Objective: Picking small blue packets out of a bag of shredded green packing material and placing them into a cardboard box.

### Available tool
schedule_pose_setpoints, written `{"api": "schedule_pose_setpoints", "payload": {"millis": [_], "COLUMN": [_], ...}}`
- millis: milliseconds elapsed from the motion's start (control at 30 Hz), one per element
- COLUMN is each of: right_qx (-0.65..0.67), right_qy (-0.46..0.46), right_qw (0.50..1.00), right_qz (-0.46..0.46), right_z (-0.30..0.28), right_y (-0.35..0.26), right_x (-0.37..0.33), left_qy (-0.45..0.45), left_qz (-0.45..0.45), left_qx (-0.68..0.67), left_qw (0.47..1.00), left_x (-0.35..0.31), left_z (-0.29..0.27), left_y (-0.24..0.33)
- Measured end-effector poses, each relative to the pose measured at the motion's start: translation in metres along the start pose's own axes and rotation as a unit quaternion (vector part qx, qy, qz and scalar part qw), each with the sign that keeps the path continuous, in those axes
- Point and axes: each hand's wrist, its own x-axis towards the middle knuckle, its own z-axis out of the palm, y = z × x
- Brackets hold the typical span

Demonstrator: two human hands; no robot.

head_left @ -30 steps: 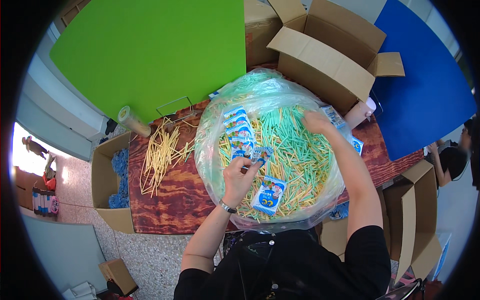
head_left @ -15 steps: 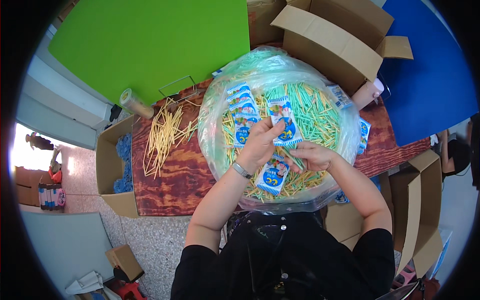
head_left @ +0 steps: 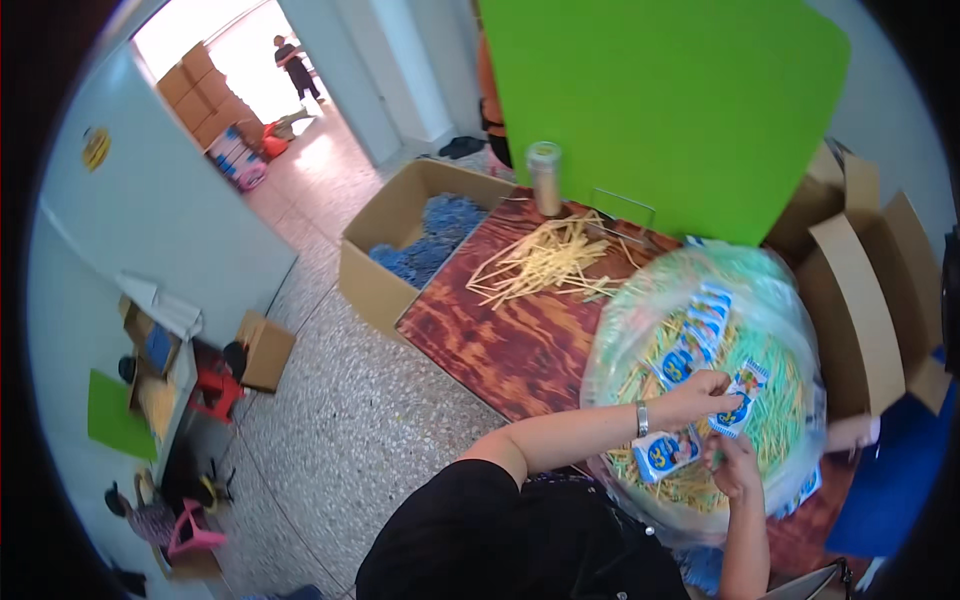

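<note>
My left hand (head_left: 702, 398), with a silver band at the wrist, is closed on a small white and blue printed packet (head_left: 740, 395). Just below the packet's lower end, my right hand (head_left: 736, 468) has its fingers curled together; whatever they hold is too blurred to make out. Both hands are over a large clear plastic bag (head_left: 603, 372) full of thin yellow and green sticks (head_left: 775, 410). On the sticks lie another such packet (head_left: 668, 454), beside my left wrist, and an overlapping row of several packets (head_left: 708, 315) farther off.
A pile of yellow sticks (head_left: 550, 262) and a clear canister (head_left: 545, 180) are on the red-brown table (head_left: 480, 345). Past its left edge stands a carton (head_left: 372, 290) holding blue material. Open cardboard boxes (head_left: 860, 300) flank the bag's right. A green board (head_left: 660, 110) rises behind.
The view has swung left, so the table and bag now appear farther right, with more floor and a doorway showing. My left hand keeps its packet. The green sticks at my right fingers no longer show clearly.
</note>
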Motion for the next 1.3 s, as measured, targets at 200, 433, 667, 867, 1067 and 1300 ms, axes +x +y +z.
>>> {"api": "schedule_pose_setpoints", "payload": {"millis": [200, 433, 667, 867, 1067, 1300], "right_qx": [-0.104, -0.307, -0.477, -0.685, -0.742, -0.824], "right_qy": [0.207, 0.275, 0.173, -0.02, -0.064, -0.064], "right_qw": [0.888, 0.847, 0.847, 0.713, 0.659, 0.559], "right_qz": [-0.397, -0.336, -0.161, -0.147, -0.101, -0.065], "right_z": [0.021, -0.032, 0.078, 0.089, 0.092, 0.12], "right_y": [-0.029, 0.014, -0.132, -0.16, -0.167, -0.182], "right_x": [0.029, 0.039, -0.033, -0.041, -0.029, -0.013], "left_qy": [0.051, -0.006, 0.184, 0.171, 0.165, 0.17], "left_qz": [-0.012, -0.042, 0.195, 0.269, 0.324, 0.33], "left_qx": [-0.312, -0.19, 0.327, 0.373, 0.422, 0.436], "left_qw": [0.949, 0.981, 0.906, 0.871, 0.83, 0.82], "left_x": [-0.027, -0.014, -0.041, -0.036, -0.038, -0.037], "left_z": [0.032, 0.026, -0.038, -0.026, -0.023, -0.018], "left_y": [-0.002, -0.01, 0.009, 0.01, 0.013, 0.016]}}
